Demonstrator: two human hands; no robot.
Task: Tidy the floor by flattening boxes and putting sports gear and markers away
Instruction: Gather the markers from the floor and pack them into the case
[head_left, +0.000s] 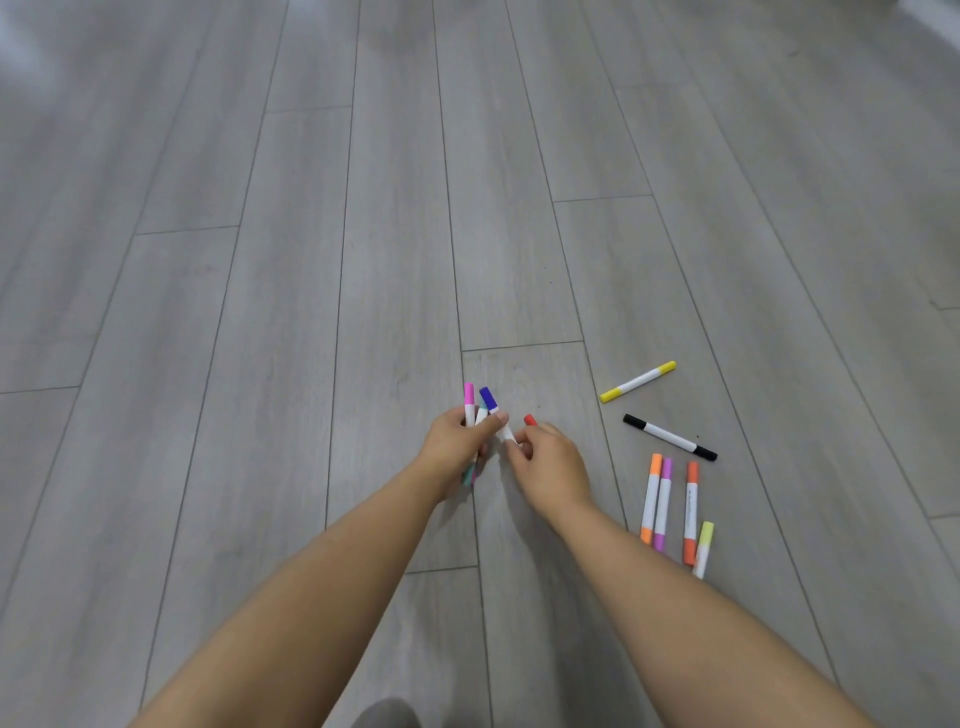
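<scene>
My left hand (460, 447) grips a small bundle of white-barrelled markers; a pink cap (469, 395) and a dark blue cap (488, 398) stick up, and teal ends show below the fist. My right hand (545, 462) touches the blue marker's barrel with its fingertips and holds a red-capped marker (530, 420), mostly hidden behind the fingers. On the floor to the right lie a yellow marker (638, 382), a black marker (670, 437), an orange marker (651, 499), a purple marker (663, 504), a red-orange marker (690, 512) and a pale yellow-green marker (703, 549).
Grey wood-plank floor (363, 234) fills the view. A grey shape, perhaps my knee (387, 714), shows at the bottom edge. No boxes or sports gear are in sight.
</scene>
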